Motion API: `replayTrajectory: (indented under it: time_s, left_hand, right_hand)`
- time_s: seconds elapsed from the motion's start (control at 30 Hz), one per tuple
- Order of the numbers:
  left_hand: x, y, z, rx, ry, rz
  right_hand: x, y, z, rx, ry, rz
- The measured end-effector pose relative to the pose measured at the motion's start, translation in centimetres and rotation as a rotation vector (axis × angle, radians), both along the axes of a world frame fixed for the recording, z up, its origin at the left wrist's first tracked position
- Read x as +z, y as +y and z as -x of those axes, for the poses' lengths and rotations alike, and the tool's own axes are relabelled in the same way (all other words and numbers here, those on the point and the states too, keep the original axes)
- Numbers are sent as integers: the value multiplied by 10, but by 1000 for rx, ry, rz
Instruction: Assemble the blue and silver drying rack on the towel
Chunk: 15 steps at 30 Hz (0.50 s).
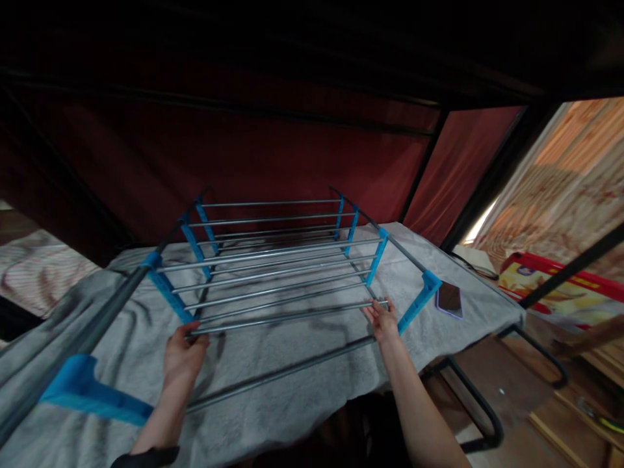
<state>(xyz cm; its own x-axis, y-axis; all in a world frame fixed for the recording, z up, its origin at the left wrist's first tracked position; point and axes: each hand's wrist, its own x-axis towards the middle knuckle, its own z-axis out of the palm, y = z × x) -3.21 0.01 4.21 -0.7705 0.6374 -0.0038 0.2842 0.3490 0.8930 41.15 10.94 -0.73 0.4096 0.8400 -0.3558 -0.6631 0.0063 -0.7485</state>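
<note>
A thin grey metal rod (287, 317) lies level between my hands, over a grey blanket (273, 416). My left hand (185, 351) is closed around its left end. With fingers pinched, my right hand (383, 320) holds the right end. In front of me a rack of metal tubes lies on the blanket, with blue plastic brackets such as the left one (168, 292) and the right one (377, 259). Several crossbars (273, 255) join the far brackets. The near left bracket (92, 390) and near right bracket (420, 302) stand outside my forearms.
A phone (449, 299) lies on the blanket right of the rack. Beyond it stands a red and yellow box (560, 286). Dark metal posts (497, 169) and dark red cloth (292, 156) enclose the bed. Bent metal tubes (480, 409) stick out at the lower right.
</note>
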Motion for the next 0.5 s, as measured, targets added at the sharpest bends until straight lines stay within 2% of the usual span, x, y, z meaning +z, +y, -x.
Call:
replayTrajectory:
  time_s: [0.1, 0.17, 0.33, 0.43, 0.5]
  left_hand:
    - [1, 0, -8, 85, -388, -267]
    - [2, -2, -13, 124, -480, -374]
    - [-2, -12, -21, 229, -449, -478]
    - [-6, -20, -24, 274, -407, -479]
    - [-7, -28, -23, 254, -347, -459]
  right_hand:
    - [0, -3, 0, 7, -7, -37]
    - [2, -3, -1, 17, -9, -48]
    - [9, -6, -4, 33, -18, -50]
    - [18, -13, -2, 42, -28, -46]
    - [24, -17, 2, 46, -24, -45]
